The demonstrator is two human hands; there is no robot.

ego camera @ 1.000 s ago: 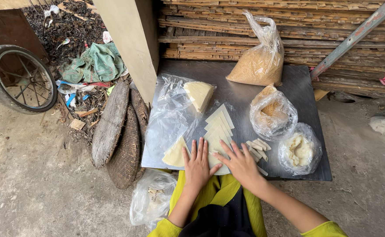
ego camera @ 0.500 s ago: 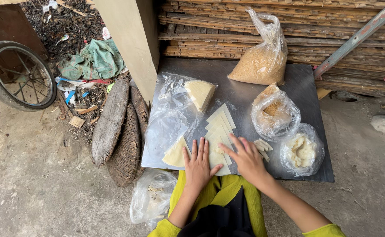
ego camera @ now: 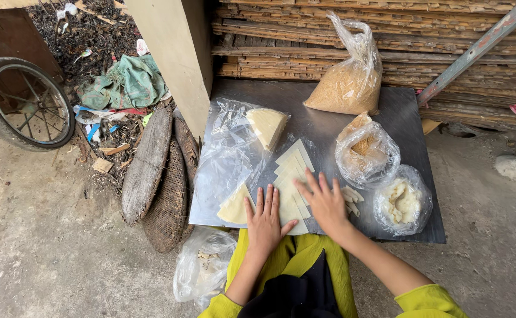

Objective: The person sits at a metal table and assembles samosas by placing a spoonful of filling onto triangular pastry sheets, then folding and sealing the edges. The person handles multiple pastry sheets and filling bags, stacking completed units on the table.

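From the head view, both hands lie flat on a row of thin, pale-yellow triangular wrapper sheets point(ego camera: 290, 176) fanned out along the middle of a dark grey metal tray point(ego camera: 405, 118). The left hand point(ego camera: 265, 221) presses palm-down at the near end of the row, fingers spread and straight, gripping nothing. The right hand point(ego camera: 324, 200) rests just right of it, also open and splayed, fingertips on the sheets; neither hand has closed around anything.

On the tray, left of the row, a crumpled clear plastic sheet point(ego camera: 225, 159) covers the surface, with a separate triangular wedge of stacked pale wrappers point(ego camera: 266, 125) at its far edge and another triangular wrapper point(ego camera: 234, 207) at its near edge. At the tray's far side stands a tied clear bag of golden-brown crumbs point(ego camera: 347, 85). Right of the row sit an opened clear bag of brown filling point(ego camera: 365, 150) and an open bag of white crumbly filling point(ego camera: 403, 203), with a few small cut strips of pastry point(ego camera: 351, 200) between them and the right hand.

Off the tray's left edge lean a weathered wooden plank and woven basket point(ego camera: 158, 176); further left is a bicycle wheel point(ego camera: 22, 103).

The sheets look thin and soft, so pressing or sliding with spread fingers could likely tear or crease them, or stick layers together. The near end of the row overhangs the tray's front edge, so a push towards the body might drop sheets.
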